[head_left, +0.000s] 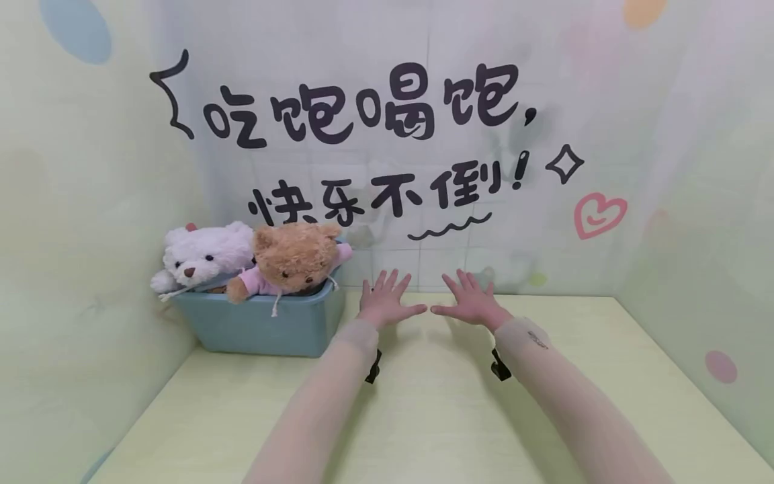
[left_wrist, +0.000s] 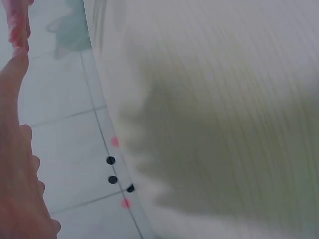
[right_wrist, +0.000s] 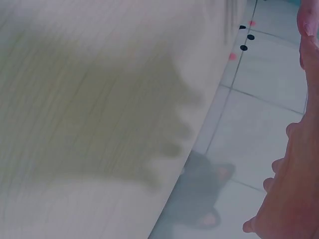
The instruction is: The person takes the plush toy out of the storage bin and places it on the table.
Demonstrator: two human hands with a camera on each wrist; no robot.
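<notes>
Both hands are held out over the table with fingers spread and nothing in them. In the head view the left hand [head_left: 387,301] and the right hand [head_left: 473,302] sit side by side, thumb tips nearly meeting. Each casts a shadow on the tabletop below. The left wrist view shows the left hand [left_wrist: 22,169] edge-on at the left, its thumb pointing at the other hand. In the right wrist view the right hand [right_wrist: 289,184] appears along the right edge. Nearest the left hand is a blue bin [head_left: 260,326] holding a white teddy bear [head_left: 208,252] and a brown teddy bear [head_left: 296,259].
The pale wooden table [head_left: 423,417] reaches back to a curtain [head_left: 375,40] printed with large dark lettering. Patterned panels stand on both sides. The brown bear wears pink, and its arm hangs over the bin's front rim. Black straps [head_left: 500,366] show under the wrists.
</notes>
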